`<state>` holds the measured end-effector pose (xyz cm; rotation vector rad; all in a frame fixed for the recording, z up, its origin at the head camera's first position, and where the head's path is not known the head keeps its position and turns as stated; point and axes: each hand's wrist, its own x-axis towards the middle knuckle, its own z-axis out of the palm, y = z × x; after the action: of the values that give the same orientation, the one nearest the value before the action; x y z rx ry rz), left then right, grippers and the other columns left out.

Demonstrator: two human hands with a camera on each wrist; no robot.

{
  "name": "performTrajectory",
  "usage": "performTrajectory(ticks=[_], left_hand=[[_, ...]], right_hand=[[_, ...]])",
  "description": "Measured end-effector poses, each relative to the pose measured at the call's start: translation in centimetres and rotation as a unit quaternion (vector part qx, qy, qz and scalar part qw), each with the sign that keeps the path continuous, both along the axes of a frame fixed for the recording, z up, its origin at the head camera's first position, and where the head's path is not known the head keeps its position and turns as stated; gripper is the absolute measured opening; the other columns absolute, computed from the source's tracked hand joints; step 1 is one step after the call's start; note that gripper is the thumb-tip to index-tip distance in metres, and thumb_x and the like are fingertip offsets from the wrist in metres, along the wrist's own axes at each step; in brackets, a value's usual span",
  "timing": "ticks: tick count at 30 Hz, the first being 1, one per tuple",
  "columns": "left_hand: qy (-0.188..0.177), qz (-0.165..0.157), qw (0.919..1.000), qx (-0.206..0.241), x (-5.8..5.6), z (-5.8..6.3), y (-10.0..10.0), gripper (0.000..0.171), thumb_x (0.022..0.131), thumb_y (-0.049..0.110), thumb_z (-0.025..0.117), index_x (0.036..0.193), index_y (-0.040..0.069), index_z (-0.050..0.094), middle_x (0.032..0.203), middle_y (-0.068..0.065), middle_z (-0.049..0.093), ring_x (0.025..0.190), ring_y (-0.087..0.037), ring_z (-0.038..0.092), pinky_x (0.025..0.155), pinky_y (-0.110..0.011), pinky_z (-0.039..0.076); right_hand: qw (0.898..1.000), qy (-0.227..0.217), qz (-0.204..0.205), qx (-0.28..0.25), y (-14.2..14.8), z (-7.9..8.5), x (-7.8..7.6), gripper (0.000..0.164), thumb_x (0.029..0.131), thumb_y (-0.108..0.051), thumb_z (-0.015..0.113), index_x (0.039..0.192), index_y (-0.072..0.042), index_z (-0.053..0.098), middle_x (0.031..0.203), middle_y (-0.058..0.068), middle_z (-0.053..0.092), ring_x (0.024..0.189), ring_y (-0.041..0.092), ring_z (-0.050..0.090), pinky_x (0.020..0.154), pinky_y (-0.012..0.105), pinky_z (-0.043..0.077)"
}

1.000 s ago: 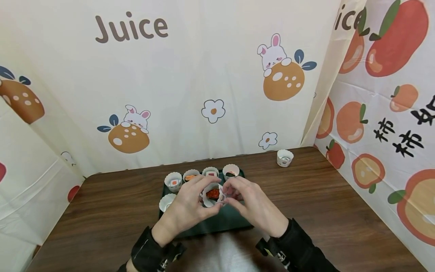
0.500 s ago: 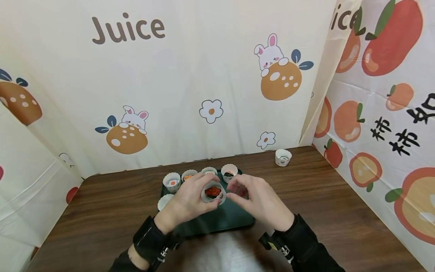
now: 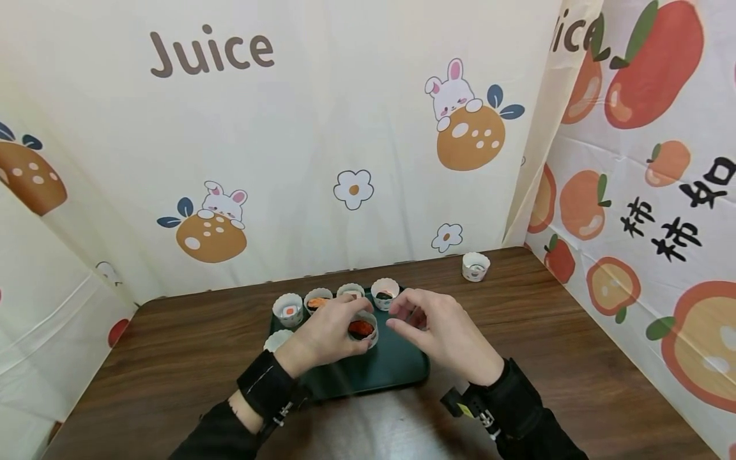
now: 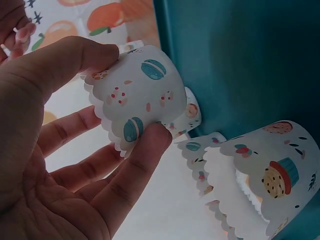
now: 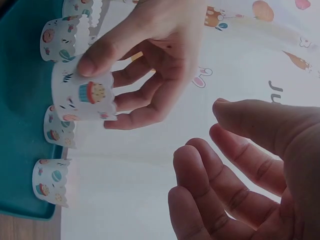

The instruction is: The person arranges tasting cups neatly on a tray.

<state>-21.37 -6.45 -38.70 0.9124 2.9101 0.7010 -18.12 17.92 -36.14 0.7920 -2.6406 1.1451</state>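
Observation:
My left hand [image 3: 326, 333] holds a white paper baking cup [image 4: 137, 95] with scalloped rim, printed with macarons and cupcakes, thumb on one side and fingers on the other. Inside the cup lies a red-topped sushi piece with a dark wrap [image 3: 361, 329]. Over the green tray [image 3: 391, 367], this cup is held in front of the back row. To its right, my right hand [image 3: 443, 332] hangs with loosely bent fingers and nothing between them; the right wrist view shows a gap between its fingertips and the cup.
On the tray's back side stand more cups: one with a small white roll [image 3: 290, 311], one with an orange-topped piece [image 3: 317, 303], and others behind my left hand. Another cup [image 3: 278, 340] sits at the tray's left. A separate cup [image 3: 475, 267] stands at the table's back right.
My right hand has drawn away to the right from the cup's side, where its fingers were a second ago. My left hand keeps its hold on the cup.

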Motion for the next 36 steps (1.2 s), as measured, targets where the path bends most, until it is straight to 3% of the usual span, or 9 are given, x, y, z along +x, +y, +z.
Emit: performTrajectory(ticks=[15,36], left_hand=[[-0.026,-0.005,0.9992,-0.028,-1.3,-2.1,0.1,0.039,0.089,0.021,0.087,0.122,0.011,0.069,0.109,-0.006,0.066,0.090,-0.015,0.059,0.078,-0.032,0.057],[-0.007,-0.011,0.9988,-0.047,-1.8,-3.0,0.2,0.040,0.088,0.017,0.087,0.124,0.006,0.072,0.114,-0.010,0.072,0.097,-0.018,0.064,0.087,-0.040,0.060]], right_hand=[[1.000,0.010,-0.006,0.003,0.3,0.0,-0.3,0.010,0.098,-0.023,0.080,0.104,-0.023,0.072,0.087,-0.014,0.067,0.074,0.000,0.060,0.070,0.023,0.054],[1.000,0.005,0.002,-0.006,0.3,-0.3,-0.6,0.008,0.098,-0.018,0.079,0.103,-0.021,0.073,0.088,-0.011,0.069,0.075,0.000,0.061,0.071,0.023,0.056]])
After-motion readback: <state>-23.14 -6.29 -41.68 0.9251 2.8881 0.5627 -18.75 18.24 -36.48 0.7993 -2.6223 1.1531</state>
